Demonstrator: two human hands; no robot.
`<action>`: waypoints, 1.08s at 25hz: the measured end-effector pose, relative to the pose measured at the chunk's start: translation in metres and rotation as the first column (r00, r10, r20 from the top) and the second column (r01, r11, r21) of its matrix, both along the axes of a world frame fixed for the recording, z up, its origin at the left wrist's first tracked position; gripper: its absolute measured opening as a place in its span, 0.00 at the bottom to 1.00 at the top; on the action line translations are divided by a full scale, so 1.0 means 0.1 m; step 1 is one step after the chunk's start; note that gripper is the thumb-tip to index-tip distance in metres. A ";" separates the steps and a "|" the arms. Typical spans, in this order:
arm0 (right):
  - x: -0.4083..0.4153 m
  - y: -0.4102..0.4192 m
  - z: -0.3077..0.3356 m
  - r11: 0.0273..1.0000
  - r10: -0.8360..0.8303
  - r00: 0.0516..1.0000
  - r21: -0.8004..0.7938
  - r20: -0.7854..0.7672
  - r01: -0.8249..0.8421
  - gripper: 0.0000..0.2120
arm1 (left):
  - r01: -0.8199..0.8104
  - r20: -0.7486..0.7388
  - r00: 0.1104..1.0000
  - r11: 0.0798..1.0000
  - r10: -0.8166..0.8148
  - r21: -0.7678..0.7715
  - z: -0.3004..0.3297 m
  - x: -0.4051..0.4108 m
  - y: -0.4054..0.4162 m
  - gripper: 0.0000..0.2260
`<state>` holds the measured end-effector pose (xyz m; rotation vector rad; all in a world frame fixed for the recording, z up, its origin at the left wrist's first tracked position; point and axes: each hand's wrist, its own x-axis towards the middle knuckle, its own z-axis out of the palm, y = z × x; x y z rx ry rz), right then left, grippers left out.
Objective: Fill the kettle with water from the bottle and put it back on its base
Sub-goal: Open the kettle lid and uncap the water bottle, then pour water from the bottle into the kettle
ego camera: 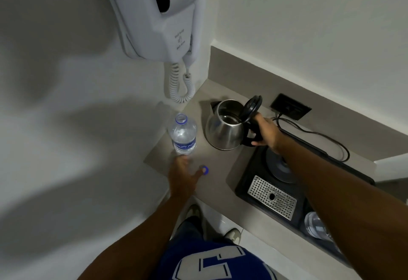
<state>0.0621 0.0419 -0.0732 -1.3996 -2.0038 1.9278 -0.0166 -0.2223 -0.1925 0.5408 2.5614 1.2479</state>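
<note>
Bottle [184, 135] label reads "AQUAFINA"; right hand [266, 133] grips kettle [225, 126] handle.

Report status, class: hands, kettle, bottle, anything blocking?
Right hand gripping kettle handle, lid up, kettle on counter, off base. Left hand open by uncapped bottle, touching cap. Nothing blocking.

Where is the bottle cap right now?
In the head view, the cap lies on the counter at the left hand's fingertips, in front of the open bottle and kettle.
</note>
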 end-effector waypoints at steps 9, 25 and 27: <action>0.03 -0.03 0.02 1.000 -0.019 1.000 -0.004 -0.005 0.019 0.17 | -0.158 0.159 0.980 0.958 0.121 0.242 0.50 -0.71 0.37 0.35; 0.03 -0.01 0.00 0.999 -0.042 0.999 0.008 0.024 0.042 0.25 | 0.345 -0.154 0.900 0.881 -0.409 -0.323 1.14 -0.91 0.49 0.34; 0.04 -0.02 0.02 0.999 -0.036 0.999 0.009 0.019 0.036 0.27 | 0.383 -0.102 0.878 0.814 -0.468 -0.437 1.25 -0.94 0.55 0.36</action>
